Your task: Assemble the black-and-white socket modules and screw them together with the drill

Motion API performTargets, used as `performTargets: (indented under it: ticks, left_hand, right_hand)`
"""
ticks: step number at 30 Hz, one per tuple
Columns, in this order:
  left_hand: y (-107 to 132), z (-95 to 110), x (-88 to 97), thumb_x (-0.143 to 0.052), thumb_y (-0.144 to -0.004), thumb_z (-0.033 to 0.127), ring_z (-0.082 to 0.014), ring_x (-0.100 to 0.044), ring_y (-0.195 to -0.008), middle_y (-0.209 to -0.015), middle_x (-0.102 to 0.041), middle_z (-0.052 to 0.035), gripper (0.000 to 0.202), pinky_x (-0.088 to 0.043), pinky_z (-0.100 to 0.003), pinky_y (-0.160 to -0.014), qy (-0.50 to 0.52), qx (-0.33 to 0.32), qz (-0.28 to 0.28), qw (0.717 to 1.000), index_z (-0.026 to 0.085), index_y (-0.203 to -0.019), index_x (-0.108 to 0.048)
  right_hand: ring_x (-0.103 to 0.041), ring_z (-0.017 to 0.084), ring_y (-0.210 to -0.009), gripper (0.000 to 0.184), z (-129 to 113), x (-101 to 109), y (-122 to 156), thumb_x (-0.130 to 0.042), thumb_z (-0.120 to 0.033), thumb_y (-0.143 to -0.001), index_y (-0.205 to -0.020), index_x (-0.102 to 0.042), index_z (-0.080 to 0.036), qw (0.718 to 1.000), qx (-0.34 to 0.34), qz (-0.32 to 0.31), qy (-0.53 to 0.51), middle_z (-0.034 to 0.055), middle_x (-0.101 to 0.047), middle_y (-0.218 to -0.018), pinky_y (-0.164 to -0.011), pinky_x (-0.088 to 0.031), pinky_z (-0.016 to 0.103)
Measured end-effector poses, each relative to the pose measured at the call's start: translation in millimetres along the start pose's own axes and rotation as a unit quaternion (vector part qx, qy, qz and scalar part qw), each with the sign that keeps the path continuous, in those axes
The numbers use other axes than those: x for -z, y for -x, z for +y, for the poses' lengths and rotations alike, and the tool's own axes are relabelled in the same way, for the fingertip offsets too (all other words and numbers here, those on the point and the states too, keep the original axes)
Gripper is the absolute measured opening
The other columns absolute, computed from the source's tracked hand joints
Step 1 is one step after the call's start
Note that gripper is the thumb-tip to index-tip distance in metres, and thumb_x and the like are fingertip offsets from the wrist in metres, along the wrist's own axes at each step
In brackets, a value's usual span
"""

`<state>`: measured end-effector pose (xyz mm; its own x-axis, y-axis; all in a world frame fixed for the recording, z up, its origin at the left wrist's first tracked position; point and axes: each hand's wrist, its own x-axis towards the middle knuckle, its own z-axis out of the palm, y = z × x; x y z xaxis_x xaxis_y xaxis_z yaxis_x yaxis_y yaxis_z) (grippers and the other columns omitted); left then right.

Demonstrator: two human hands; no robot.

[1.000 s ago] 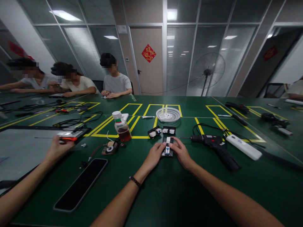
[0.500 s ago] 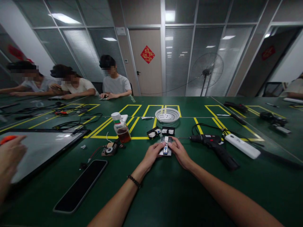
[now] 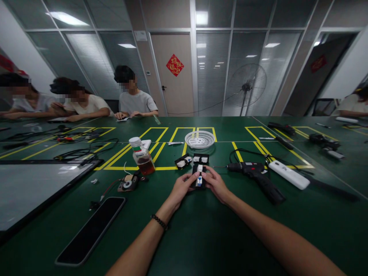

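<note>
Both my hands hold a small black part with a white and blue piece [image 3: 199, 178] just above the green table [image 3: 201, 234]. My left hand [image 3: 183, 186] grips its left side with the fingers curled round it. My right hand [image 3: 215, 183] grips its right side the same way. Two similar small black parts with white inserts [image 3: 184, 161] [image 3: 201, 158] lie just beyond it. A black electric screwdriver [image 3: 255, 174] lies to the right of my right hand.
A white fan grille [image 3: 200, 138] sits farther back. A bottle of brown liquid [image 3: 140, 156], a small motor with wires [image 3: 126, 184], a black phone [image 3: 91, 229] and a large flat panel [image 3: 37, 184] lie left. A white device [image 3: 289, 174] lies right. Several people sit at the far left.
The part has been tilted up off the table between my hands. A co-worker's arm and hand at the left, holding an orange tool, have drawn back out of view.
</note>
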<state>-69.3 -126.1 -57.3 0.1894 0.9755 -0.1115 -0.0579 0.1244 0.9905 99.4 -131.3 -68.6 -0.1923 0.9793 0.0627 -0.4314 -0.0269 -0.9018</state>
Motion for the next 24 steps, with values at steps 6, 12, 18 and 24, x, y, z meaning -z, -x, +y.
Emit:
performTargets:
  ticks: [6,12,18,24]
  left_hand:
    - [0,4,2.2,-0.068,-0.075,0.056,-0.0202,-0.063,-0.088,-0.094,-0.068,-0.0090,0.046,-0.051,-0.027,-0.072,-0.004,0.005,-0.015,1.000,0.015,-0.095,-0.070]
    - [0,2,1.9,-0.066,-0.077,0.055,-0.0210,-0.063,-0.094,-0.103,-0.068,-0.0100,0.048,-0.051,-0.029,-0.078,0.006,0.001,-0.032,0.999,0.016,-0.104,-0.069]
    - [-4,-3,0.6,-0.068,-0.076,0.054,-0.0199,-0.063,-0.088,-0.096,-0.068,-0.0089,0.045,-0.050,-0.025,-0.070,-0.013,-0.008,0.001,1.000,0.015,-0.099,-0.071]
    - [-6,-8,-0.1,-0.069,-0.076,0.054,-0.0204,-0.064,-0.088,-0.098,-0.069,-0.0086,0.047,-0.052,-0.026,-0.071,-0.039,-0.022,0.011,0.999,0.015,-0.102,-0.070]
  right_hand:
    - [-0.065,0.021,-0.090,0.043,3,-1,-2,-0.073,-0.037,-0.079,-0.119,-0.058,-0.027,1.000,0.005,-0.005,-0.015,0.0012,-0.067,-0.089,-0.083,-0.050,0.034]
    - [-0.066,0.022,-0.089,0.041,10,2,-6,-0.073,-0.035,-0.079,-0.118,-0.059,-0.027,0.999,0.013,0.004,-0.036,0.0013,-0.069,-0.091,-0.083,-0.050,0.036]
    - [-0.065,0.022,-0.094,0.044,6,2,-5,-0.073,-0.034,-0.080,-0.120,-0.059,-0.027,0.999,-0.006,-0.015,-0.046,0.0014,-0.069,-0.093,-0.088,-0.049,0.036]
    - [-0.065,0.021,-0.095,0.049,3,1,-7,-0.076,-0.031,-0.076,-0.121,-0.058,-0.028,0.998,-0.015,-0.006,-0.055,0.0013,-0.069,-0.097,-0.087,-0.049,0.036]
